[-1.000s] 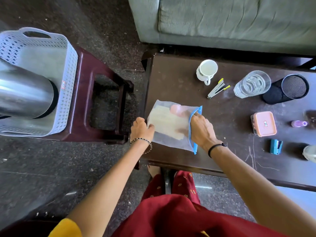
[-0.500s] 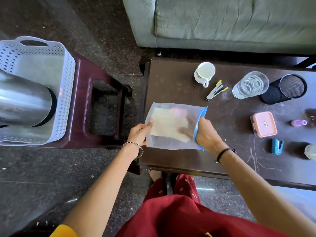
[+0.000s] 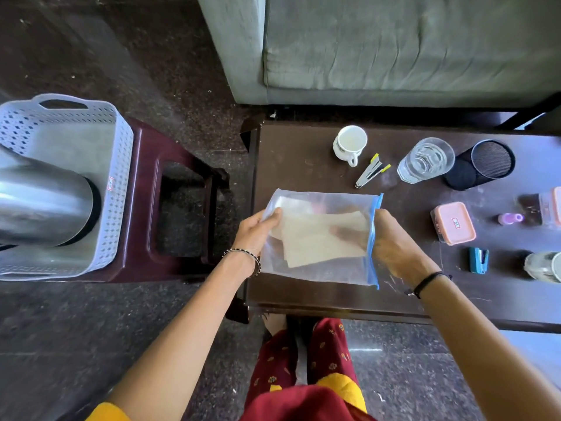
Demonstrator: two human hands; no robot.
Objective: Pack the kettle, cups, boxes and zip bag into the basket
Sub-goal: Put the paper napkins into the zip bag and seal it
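A clear zip bag [image 3: 321,235] with a blue zip strip and pale papers inside is held flat just above the near left corner of the dark table [image 3: 303,153]. My left hand [image 3: 258,229] pinches its left edge. My right hand [image 3: 391,241] grips the zip end, fingers partly inside the bag. A steel kettle [image 3: 42,205] lies on its side in the white perforated basket [image 3: 121,165] at the left. A white cup [image 3: 349,144] and a glass cup [image 3: 425,161] stand at the table's back. A pink-lidded box [image 3: 453,223] sits to the right.
The basket rests on a maroon plastic stool [image 3: 179,214] left of the table. A stapler [image 3: 372,174], black mesh holder [image 3: 482,164], blue stapler [image 3: 479,259], purple bottle [image 3: 510,218] and another container [image 3: 552,205] lie on the table. A grey sofa [image 3: 394,47] stands behind.
The bag has been turned flatter and spread wider between my hands; my left hand shifted from its corner to the left edge. The view dropped slightly toward the table.
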